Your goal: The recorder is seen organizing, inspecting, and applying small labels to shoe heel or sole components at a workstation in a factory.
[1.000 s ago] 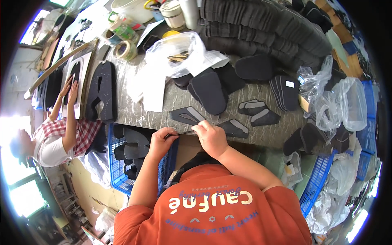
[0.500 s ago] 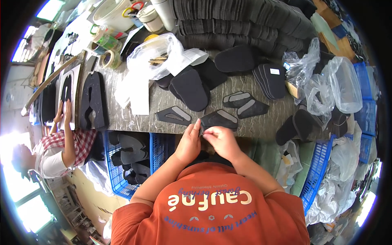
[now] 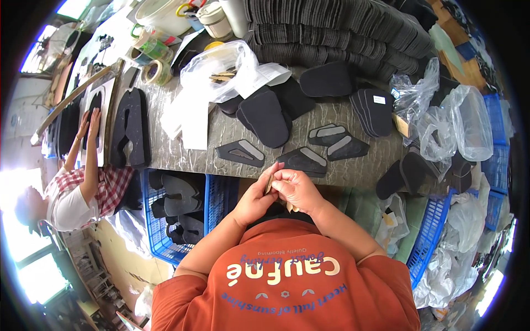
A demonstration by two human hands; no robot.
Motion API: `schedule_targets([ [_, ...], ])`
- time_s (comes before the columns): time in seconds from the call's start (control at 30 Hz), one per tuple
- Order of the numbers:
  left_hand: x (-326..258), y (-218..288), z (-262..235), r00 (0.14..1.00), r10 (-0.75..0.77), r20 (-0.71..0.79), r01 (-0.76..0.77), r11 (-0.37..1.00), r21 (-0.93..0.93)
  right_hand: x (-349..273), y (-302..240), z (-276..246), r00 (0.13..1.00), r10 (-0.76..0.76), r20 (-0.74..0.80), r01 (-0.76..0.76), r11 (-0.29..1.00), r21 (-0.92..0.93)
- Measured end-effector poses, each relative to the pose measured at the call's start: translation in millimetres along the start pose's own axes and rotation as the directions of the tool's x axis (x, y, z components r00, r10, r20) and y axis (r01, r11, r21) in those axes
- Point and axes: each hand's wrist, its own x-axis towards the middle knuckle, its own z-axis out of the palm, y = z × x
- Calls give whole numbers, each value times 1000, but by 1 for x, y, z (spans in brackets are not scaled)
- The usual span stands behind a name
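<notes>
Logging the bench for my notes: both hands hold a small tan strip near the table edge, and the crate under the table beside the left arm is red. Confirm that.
The crate is blue, not red, as the head view shows. The rest holds: the left hand and right hand pinch a small tan strip near the table edge.

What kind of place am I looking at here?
Probably a small shoe-parts workshop: stacks of dark foam pieces fill the back of the worktable, cut sole-shaped pieces lie across it, and blue crates below hold more.
</notes>
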Motion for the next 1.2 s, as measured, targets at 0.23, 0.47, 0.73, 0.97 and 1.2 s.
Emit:
schedule_targets([
  [0.23, -10, 32, -21, 944, 289, 160, -305, 577, 758, -7, 9, 0, 974, 184, 132, -212, 943, 256],
  [0.47, -8, 20, -46, 921, 280, -270, -42, 761, 648, -41, 12, -46, 799, 217, -562, 209, 776, 596],
  [0.73, 30, 31, -139, 872, -68, -484, 324, 822, 468, -282, 129, -266, -321, -332, -887, -746, 666, 21],
  [0.97, 53, 17, -145, 918, -113, -381, 344, 707, 618, -282, 138, -253, -284, -557, -780, -795, 592, -133],
  [1.2, 55, 16, -149, 928, -146, -342, 342, 698, 629, -92, 17, -86, 424, -868, -260, -246, 166, -955],
])
